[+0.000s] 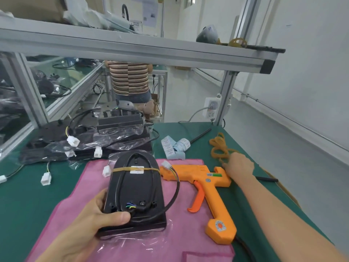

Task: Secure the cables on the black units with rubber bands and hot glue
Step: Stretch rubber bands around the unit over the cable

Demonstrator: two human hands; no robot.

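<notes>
Head-camera view, looking down at a green workbench [22, 195] with a pink foam mat [185, 220] laid on it. My left hand [90, 222] grips the near corner of a black unit [135, 188] that lies flat on the mat, thumb pressed on its top face beside the spot where a black cable [174, 195] and a few coloured wires come out. The unit is a dark, flat slab with a rounded far end; the cable runs in a long loop over its face and bulges out past its right edge. One tan rubber band [122, 169] already crosses the far end, over a small white label, holding the loop down, and white connectors [106, 170] stick out on either side of it. I see no glue on it, so by my reckoning banding is partly done and gluing is still ahead. My right hand [238, 164] reaches to the far right and touches a heap of loose rubber bands [220, 148]; I cannot tell whether its fingers are pinching one. An orange hot glue gun [205, 188] lies between my hands, untouched. More black units in clear bags [83, 138] wait stacked behind, their cables loose.
</notes>
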